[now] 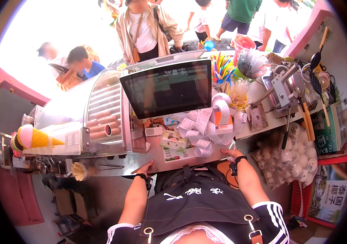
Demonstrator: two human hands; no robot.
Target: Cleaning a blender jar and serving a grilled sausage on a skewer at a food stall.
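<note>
My left hand (144, 168) rests on the front edge of the metal counter (158, 163), holding nothing that shows. At the same edge, farther right, my right hand (233, 153) touches the counter with its fingers apart. Between and beyond the hands, long curled receipt paper (202, 122) spills from a receipt printer (222, 125). A dark touchscreen monitor (167, 88) stands behind it. A patterned packet (173, 139) lies on a printed card (178, 154). Metal tongs (111, 166) lie left of my left hand, beside a container of wooden sticks (79, 170).
A glass-covered sausage roller (105, 122) and an ice-cream cone model (39, 138) stand left. On the right are colourful straws (222, 68), a metal lever press (283, 88) and bagged white round items (295, 155). Several people stand beyond the counter, one in a beige jacket (167, 27).
</note>
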